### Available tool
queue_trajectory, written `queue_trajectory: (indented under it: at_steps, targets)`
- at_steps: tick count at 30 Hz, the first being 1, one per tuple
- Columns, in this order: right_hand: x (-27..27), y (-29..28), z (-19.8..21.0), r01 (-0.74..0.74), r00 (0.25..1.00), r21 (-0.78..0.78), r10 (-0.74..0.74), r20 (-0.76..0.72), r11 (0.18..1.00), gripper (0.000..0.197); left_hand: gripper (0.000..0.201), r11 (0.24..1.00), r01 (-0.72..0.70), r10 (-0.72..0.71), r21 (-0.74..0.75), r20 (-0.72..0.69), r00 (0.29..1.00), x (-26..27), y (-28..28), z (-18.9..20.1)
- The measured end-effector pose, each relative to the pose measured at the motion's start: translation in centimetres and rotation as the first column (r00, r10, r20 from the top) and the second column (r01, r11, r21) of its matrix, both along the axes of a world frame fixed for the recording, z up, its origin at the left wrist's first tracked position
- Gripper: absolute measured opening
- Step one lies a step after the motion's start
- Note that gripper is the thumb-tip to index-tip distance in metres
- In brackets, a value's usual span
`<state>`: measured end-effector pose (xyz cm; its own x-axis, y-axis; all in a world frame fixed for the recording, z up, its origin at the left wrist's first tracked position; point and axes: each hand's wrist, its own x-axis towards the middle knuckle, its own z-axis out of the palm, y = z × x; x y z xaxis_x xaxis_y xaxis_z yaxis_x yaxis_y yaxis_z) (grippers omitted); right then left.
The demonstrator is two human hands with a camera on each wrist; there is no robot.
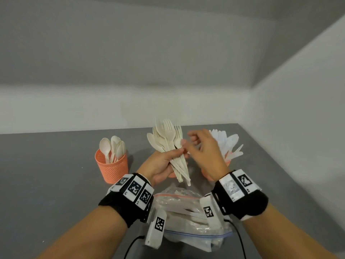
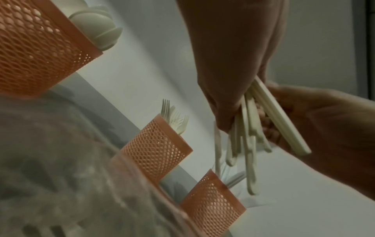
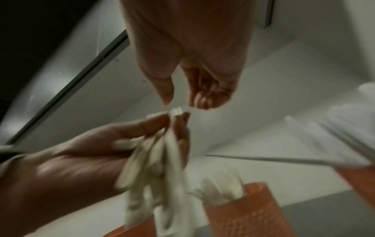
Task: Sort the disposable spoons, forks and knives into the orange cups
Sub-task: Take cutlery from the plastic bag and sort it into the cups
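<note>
My left hand (image 1: 168, 157) grips a fanned bundle of cream spoons and forks (image 1: 168, 139) by the handles, above the table. My right hand (image 1: 188, 144) hovers just right of the bundle. In the right wrist view its thumb and fingers (image 3: 201, 99) are apart above the cutlery tips (image 3: 176, 111) and hold nothing. One orange mesh cup (image 1: 112, 165) at the left holds spoons. A second cup (image 2: 154, 147) holds forks and is mostly hidden behind my left hand in the head view. The third cup (image 1: 207, 174) holds white knives (image 1: 227, 144).
A clear zip bag (image 1: 186, 212) with more cutlery lies on the grey table (image 1: 56, 174) between my wrists. White walls close in behind and to the right of the cups.
</note>
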<state>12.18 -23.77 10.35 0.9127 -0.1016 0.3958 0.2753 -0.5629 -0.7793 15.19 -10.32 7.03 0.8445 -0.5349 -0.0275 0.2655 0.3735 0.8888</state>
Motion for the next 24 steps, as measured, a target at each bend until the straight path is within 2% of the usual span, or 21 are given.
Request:
queue_trajectory:
  at_steps: [2, 3, 6, 8, 11, 17, 20, 22, 24]
  targets:
    - [0.0, 1.5, -0.7, -0.031, 0.986, -0.020, 0.027, -0.166, 0.999, 0.021, 0.026, 0.999, -0.009, 0.006, 0.047, 0.069, 0.998, -0.3, -0.1, 0.3]
    - [-0.1, 2.0, -0.8, -0.044, 0.979, 0.010, 0.045, -0.200, 0.999, 0.017, 0.027, 0.997, -0.015, 0.008, 0.073, 0.091, 0.996, -0.4, 0.0, 0.4]
    - [-0.4, 3.0, -0.4, -0.100, 0.962, 0.188, 0.143, -0.233, 0.977, 0.009, 0.029, 0.990, -0.055, 0.040, 0.131, 0.113, 0.993, -0.7, 0.5, 0.5]
    - [-0.6, 3.5, -0.3, -0.118, 0.954, 0.240, 0.177, -0.242, 0.964, 0.012, 0.032, 0.985, -0.056, 0.037, 0.165, 0.114, 0.993, -0.7, 1.0, 0.5]
    - [-0.7, 4.2, -0.5, -0.078, 0.963, 0.266, 0.141, -0.228, 0.961, 0.021, 0.035, 0.982, -0.036, 0.018, 0.187, 0.096, 0.995, -0.8, 1.6, 0.5]
    - [-0.5, 4.9, -0.7, -0.014, 0.964, 0.448, 0.131, -0.232, 0.894, 0.018, 0.027, 0.996, 0.000, -0.007, 0.090, 0.075, 0.997, -1.0, 2.9, 0.9]
    - [-0.4, 5.0, -0.6, -0.007, 0.946, 0.546, 0.183, -0.269, 0.838, 0.023, 0.024, 0.999, 0.011, -0.012, 0.032, 0.039, 0.999, -1.1, 3.3, 1.1]
    - [-0.3, 4.8, -0.5, 0.003, 0.933, 0.606, 0.216, -0.289, 0.795, 0.026, 0.023, 1.000, -0.010, 0.010, 0.013, 0.018, 1.000, -1.0, 3.6, 1.1]
    - [-0.4, 4.9, -0.4, -0.004, 0.925, 0.615, 0.237, -0.298, 0.788, 0.026, 0.021, 0.997, -0.073, 0.072, 0.023, 0.013, 0.997, -1.1, 3.7, 1.2]
